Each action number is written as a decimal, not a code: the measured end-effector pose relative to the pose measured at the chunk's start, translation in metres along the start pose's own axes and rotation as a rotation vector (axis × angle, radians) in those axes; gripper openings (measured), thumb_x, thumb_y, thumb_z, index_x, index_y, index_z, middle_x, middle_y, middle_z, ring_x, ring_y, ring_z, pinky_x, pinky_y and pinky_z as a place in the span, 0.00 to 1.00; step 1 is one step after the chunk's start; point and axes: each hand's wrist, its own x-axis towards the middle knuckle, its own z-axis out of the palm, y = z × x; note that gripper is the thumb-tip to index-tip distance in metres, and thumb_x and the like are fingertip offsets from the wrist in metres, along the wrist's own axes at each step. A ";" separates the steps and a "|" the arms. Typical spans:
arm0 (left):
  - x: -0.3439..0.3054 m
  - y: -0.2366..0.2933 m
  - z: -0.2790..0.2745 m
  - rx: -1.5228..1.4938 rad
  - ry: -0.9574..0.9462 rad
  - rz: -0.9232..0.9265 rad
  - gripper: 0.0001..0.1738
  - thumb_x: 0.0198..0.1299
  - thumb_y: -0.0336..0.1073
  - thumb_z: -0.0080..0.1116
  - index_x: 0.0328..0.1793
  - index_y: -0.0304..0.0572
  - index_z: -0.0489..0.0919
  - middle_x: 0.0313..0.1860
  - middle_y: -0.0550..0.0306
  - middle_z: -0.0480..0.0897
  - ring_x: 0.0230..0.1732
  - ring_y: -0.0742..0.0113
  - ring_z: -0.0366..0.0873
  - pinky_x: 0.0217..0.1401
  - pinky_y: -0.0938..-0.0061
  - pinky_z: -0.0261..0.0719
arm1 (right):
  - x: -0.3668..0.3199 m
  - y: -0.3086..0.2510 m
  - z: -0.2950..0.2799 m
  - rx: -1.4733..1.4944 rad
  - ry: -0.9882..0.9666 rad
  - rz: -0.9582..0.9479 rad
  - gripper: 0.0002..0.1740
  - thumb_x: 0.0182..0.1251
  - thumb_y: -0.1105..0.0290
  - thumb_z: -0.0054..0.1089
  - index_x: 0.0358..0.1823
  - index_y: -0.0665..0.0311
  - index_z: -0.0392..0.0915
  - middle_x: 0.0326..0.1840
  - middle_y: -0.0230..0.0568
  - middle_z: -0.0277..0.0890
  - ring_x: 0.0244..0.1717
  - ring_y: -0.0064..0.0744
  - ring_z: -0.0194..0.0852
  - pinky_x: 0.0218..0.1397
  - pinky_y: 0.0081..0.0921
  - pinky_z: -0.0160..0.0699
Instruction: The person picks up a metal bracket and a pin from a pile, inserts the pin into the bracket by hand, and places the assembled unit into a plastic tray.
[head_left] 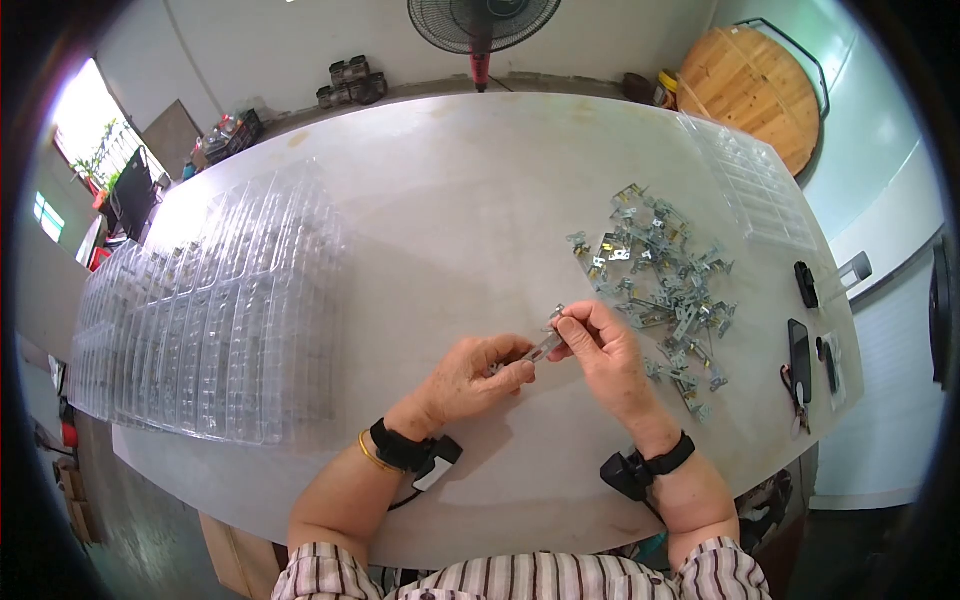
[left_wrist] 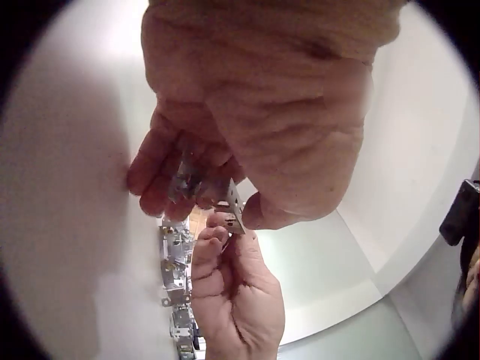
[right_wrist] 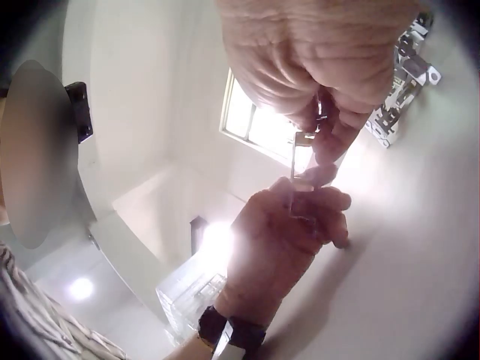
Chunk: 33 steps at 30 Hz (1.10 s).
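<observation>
A small metal bracket point(head_left: 545, 347) spans the gap between both hands over the near middle of the table. Its near end is pinched between thumb and fingers of my left hand point(head_left: 468, 378). My right hand point(head_left: 606, 358) grips the far end with thumb and fingertips. In the left wrist view, the slotted side of the bracket point(left_wrist: 235, 208) shows between the hands. Another shiny piece point(left_wrist: 185, 182) lies in the curled fingers of the left hand, partly hidden there. A loose pile of similar metal brackets point(head_left: 665, 265) lies just beyond and right of my right hand.
Stacked clear plastic trays point(head_left: 220, 330) filled with parts stand on the left of the table. Another clear compartment tray point(head_left: 750, 180) lies at the far right. Along the right edge are a phone point(head_left: 798, 355), scissors point(head_left: 796, 398) and a small black object point(head_left: 805, 285).
</observation>
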 end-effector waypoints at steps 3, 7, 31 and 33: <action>0.003 -0.011 0.005 -0.079 0.065 0.008 0.18 0.72 0.37 0.61 0.60 0.31 0.78 0.41 0.58 0.85 0.39 0.75 0.81 0.45 0.77 0.82 | -0.001 0.004 -0.001 -0.217 0.127 -0.180 0.06 0.78 0.69 0.59 0.46 0.65 0.78 0.37 0.31 0.78 0.34 0.18 0.77 0.39 0.20 0.81; 0.007 -0.021 0.004 -0.152 0.179 0.074 0.17 0.72 0.33 0.62 0.60 0.31 0.76 0.42 0.60 0.83 0.41 0.75 0.81 0.47 0.76 0.84 | -0.006 -0.005 -0.003 -0.464 0.156 -0.295 0.05 0.76 0.71 0.61 0.46 0.64 0.78 0.30 0.31 0.76 0.28 0.17 0.70 0.31 0.20 0.70; 0.009 -0.026 0.013 0.203 0.485 0.292 0.16 0.66 0.34 0.66 0.56 0.34 0.81 0.42 0.46 0.85 0.44 0.59 0.85 0.47 0.68 0.83 | -0.015 0.005 0.012 -0.512 0.010 -0.146 0.04 0.75 0.73 0.59 0.41 0.66 0.76 0.22 0.40 0.72 0.22 0.29 0.69 0.28 0.29 0.69; 0.010 -0.027 0.008 0.326 0.549 0.295 0.15 0.66 0.34 0.65 0.55 0.34 0.82 0.42 0.47 0.83 0.44 0.57 0.83 0.46 0.66 0.82 | -0.015 0.004 0.014 -0.472 0.008 -0.089 0.05 0.75 0.73 0.58 0.40 0.66 0.76 0.21 0.36 0.72 0.22 0.25 0.69 0.26 0.26 0.68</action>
